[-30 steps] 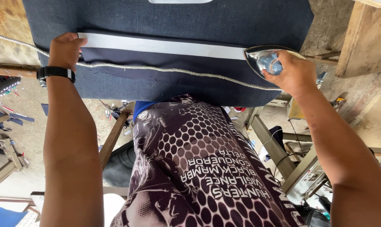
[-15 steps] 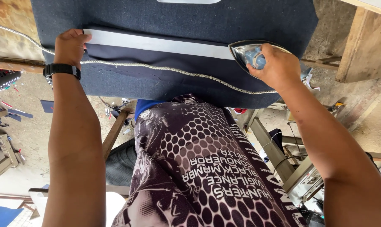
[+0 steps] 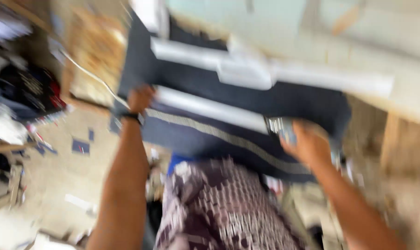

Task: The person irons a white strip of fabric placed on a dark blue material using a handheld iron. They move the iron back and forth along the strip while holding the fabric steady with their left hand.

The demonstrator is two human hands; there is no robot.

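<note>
While everything blurs, the left hand (image 3: 140, 98) pins the near edge of the dark navy cloth (image 3: 307, 104) spread on the desk (image 3: 404, 99), by its pale stripe (image 3: 210, 109). The right hand (image 3: 309, 146) has its grip closed on a shiny iron (image 3: 279, 126) resting on the cloth. Pressing looks under way; I judge another stroke needs the fabric held taut.

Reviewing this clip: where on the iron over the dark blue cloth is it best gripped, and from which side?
Best by the handle along its top, from the person's side, as the right hand grips the iron now. Its flat soleplate faces down on the dark blue cloth, so only the top seems safe to grasp. Blur hides finer detail. The left hand rests on the cloth.
</note>
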